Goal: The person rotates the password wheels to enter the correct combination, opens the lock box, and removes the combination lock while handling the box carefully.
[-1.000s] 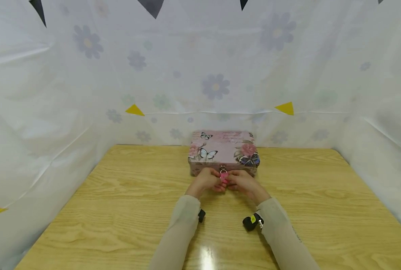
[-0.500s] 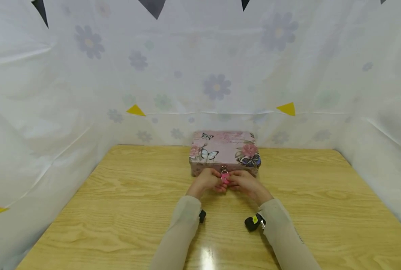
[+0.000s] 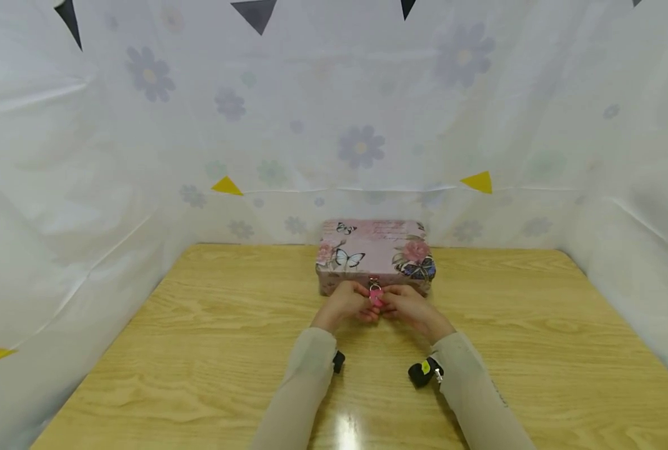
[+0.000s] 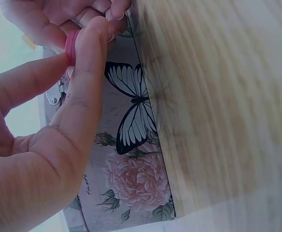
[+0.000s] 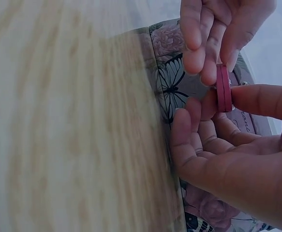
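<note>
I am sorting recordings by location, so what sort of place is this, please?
Probably a curtained booth, perhaps indoors: white sheeting with pale flowers and yellow triangles hangs behind a wood table and along both its sides.

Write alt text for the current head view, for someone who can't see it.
A person's left hand and right hand hold a small pink lock at the front of a closed, butterfly-print pink box. The box sits at the far side of a wooden table, before a white flower-print sheet.
</note>
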`<state>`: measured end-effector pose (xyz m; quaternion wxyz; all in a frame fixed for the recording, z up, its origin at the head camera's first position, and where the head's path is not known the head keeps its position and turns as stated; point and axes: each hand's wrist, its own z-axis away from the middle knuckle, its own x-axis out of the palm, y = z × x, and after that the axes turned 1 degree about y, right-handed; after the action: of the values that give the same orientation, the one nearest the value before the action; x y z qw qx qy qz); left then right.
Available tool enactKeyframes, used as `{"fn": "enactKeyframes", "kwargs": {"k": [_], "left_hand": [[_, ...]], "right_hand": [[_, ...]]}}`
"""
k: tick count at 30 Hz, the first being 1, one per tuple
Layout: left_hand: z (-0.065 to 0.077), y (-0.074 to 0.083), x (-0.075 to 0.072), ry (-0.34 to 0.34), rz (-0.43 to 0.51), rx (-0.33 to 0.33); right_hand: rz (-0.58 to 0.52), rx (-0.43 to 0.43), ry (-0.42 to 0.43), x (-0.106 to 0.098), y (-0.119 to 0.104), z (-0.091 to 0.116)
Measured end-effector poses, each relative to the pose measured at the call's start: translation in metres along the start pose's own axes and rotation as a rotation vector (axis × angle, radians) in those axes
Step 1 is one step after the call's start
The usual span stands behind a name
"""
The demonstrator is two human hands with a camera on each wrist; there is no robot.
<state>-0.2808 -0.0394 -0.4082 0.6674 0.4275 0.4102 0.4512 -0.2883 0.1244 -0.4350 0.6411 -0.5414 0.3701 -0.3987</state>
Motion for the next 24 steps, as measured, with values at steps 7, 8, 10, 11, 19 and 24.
{"fn": "enactKeyframes", "kwargs": {"k": [7,8,10,11,19,24], "left_hand": [[-0.0007,0.0011,0.0023,-0.009,-0.003,0.012],[-0.0013,0.0011,0.0025,-0.011,0.000,0.012],[-0.0017,0.0013,0.0033,-0.011,-0.002,0.011],[-0.0017,0.0016,0.0037,-0.010,-0.004,0.011],[0.0014,0.0024,0.0049,-0.008,-0.008,-0.001],[0.0014,0.0021,0.0014,-0.001,-0.010,0.009]], "right_hand": [[0.007,0.009,0.018,-0.0043,-0.0015,0.0015],[0.006,0.010,0.020,-0.0050,-0.0016,0.0014],[0.004,0.014,0.021,-0.0064,-0.0018,0.0014],[0.004,0.014,0.019,-0.0070,-0.0018,0.0015],[0.005,0.018,0.008,-0.0061,-0.0002,0.0037],[0.015,0.015,0.010,-0.0041,-0.0015,-0.0004]]}}
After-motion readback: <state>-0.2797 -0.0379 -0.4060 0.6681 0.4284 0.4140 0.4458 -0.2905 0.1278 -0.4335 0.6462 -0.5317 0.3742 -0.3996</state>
